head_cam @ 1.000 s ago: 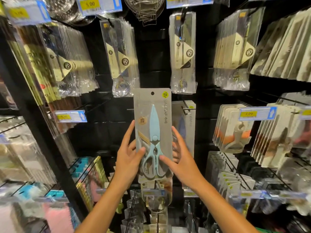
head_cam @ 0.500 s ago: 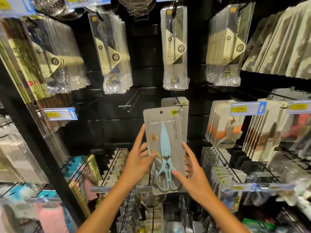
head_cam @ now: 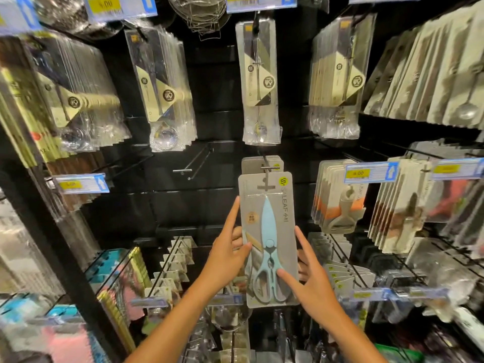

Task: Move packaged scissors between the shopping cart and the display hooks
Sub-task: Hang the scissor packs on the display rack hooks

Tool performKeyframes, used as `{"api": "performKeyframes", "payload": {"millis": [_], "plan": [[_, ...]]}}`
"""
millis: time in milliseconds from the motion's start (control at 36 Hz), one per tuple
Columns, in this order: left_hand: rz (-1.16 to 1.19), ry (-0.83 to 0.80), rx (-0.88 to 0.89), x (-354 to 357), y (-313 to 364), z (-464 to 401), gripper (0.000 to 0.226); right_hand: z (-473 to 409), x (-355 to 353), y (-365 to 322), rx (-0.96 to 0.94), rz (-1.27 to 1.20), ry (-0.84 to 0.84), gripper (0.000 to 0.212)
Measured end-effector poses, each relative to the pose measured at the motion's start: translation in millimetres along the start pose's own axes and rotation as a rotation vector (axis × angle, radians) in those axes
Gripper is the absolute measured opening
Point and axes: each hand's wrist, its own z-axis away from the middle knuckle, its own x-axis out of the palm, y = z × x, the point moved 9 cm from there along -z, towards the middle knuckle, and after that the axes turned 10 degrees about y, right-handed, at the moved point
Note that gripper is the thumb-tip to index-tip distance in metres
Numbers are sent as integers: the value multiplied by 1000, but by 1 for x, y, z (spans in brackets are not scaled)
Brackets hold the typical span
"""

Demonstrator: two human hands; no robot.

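A grey card pack with pale blue scissors (head_cam: 268, 239) stands upright in front of the black display wall, held between both hands. My left hand (head_cam: 226, 258) pinches its left edge, thumb on the front and forefinger stretched up along the side. My right hand (head_cam: 307, 279) holds the right edge, thumb on the scissor handles, fingers behind the card. The pack's hang slot sits right at the tip of a display hook (head_cam: 267, 167) that carries several more grey scissor packs (head_cam: 258, 163) behind it. Whether the slot is over the hook tip I cannot tell.
An empty double-wire hook (head_cam: 195, 163) juts out to the left. Packs of spoons (head_cam: 259, 79) hang above, peeler packs (head_cam: 337, 197) to the right. Blue-and-yellow price tags (head_cam: 370, 172) stick out on the rails. Lower hooks with small packs (head_cam: 175, 263) reach forward below my hands.
The scissors pack has moved right and up, from beside the hooked packs to directly in front of them, with its slot now at the hook tip. Both hands keep the same hold.
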Motion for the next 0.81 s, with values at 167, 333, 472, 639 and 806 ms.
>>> {"api": "performKeyframes", "payload": {"millis": [167,333,472,639,806], "plan": [[11,-7,12,1,6,-7,90,-4,-3,-4,-16,-28,-1,94],[-14,-8,-25,5,2,-11,90,-5,-3,-1,-5,-27,-22,94],[-28,-30,-63,8,-5,-18,94,-12,-1,0,6,25,-50,94],[-81,-103,-118,14,-14,-42,108,-33,12,5,12,108,-119,104],[-165,-128,-140,17,-14,-61,114,-58,29,14,32,180,-190,112]]}}
